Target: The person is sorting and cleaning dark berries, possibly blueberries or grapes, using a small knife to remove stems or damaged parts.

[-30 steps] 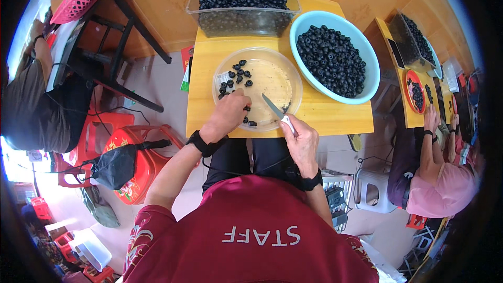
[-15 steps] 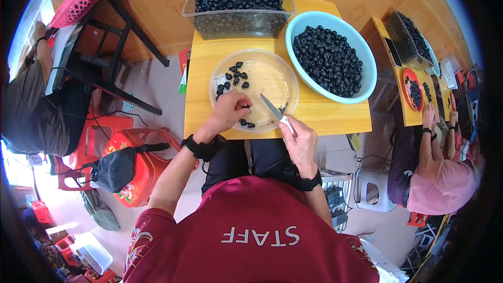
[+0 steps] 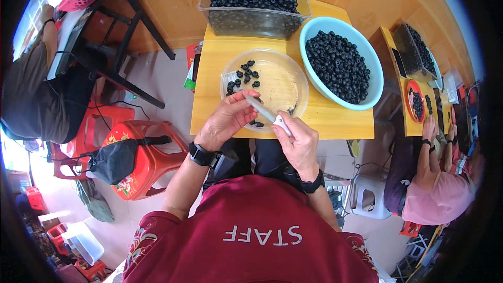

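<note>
My right hand [image 3: 300, 143] is closed around the white handle of a small knife [image 3: 267, 111], its blade slanting up and to the left. Pinched fingers of my left hand [image 3: 229, 117] meet the blade near its tip. A small black knobbed part [image 3: 258, 99] shows at those fingertips, mostly hidden by blade and fingers. Both hands are over the near side of a shallow clear round dish [image 3: 302, 81]. Several similar black parts [image 3: 247, 73] lie in the dish's left half, and dark specks are scattered in its right half.
Behind the dish, a clear box [image 3: 251, 18] is heaped with black parts. A light-blue basin [image 3: 378, 86] of them stands at the right of the yellow table [image 3: 209, 57]. Red stools [image 3: 157, 165] are at left. Other people sit left and right, one in a pink shirt [image 3: 437, 196].
My left hand has risen from the dish toward the knife with a small black part at its fingertips. The blade now meets those fingertips. The whole view has shifted slightly.
</note>
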The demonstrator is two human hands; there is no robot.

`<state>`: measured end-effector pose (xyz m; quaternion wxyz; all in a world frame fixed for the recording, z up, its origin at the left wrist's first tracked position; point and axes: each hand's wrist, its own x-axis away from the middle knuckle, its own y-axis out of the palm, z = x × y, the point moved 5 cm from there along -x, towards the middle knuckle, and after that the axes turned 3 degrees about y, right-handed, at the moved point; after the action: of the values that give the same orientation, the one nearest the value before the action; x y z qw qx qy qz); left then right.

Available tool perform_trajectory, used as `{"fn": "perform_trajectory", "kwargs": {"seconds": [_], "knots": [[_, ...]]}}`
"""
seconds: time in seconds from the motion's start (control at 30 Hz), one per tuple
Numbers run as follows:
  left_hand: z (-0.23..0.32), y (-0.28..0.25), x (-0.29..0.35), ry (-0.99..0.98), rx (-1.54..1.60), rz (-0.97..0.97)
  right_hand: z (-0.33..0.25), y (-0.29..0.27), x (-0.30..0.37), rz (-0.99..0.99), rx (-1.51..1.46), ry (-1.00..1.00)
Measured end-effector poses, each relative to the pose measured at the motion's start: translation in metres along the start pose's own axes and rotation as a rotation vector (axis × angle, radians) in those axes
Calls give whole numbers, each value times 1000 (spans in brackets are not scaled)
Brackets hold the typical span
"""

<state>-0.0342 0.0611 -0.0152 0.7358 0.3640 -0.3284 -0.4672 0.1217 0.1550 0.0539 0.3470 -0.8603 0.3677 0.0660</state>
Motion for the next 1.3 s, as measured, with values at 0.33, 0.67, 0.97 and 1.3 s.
{"fn": "perform_trajectory", "kwargs": {"seconds": [0.33,0.67,0.97,1.3], "knots": [[-4,11,9,19,112,-37,-11,4,-3,10,103,-169],[-9,3,14,-13,203,-30,-12,4,-3,-10,127,-169],[-8,11,17,-2,145,41,-9,2,-4,-7,109,-168],[5,21,21,6,47,-1,35,-21,-8,76,230,-7]]}}
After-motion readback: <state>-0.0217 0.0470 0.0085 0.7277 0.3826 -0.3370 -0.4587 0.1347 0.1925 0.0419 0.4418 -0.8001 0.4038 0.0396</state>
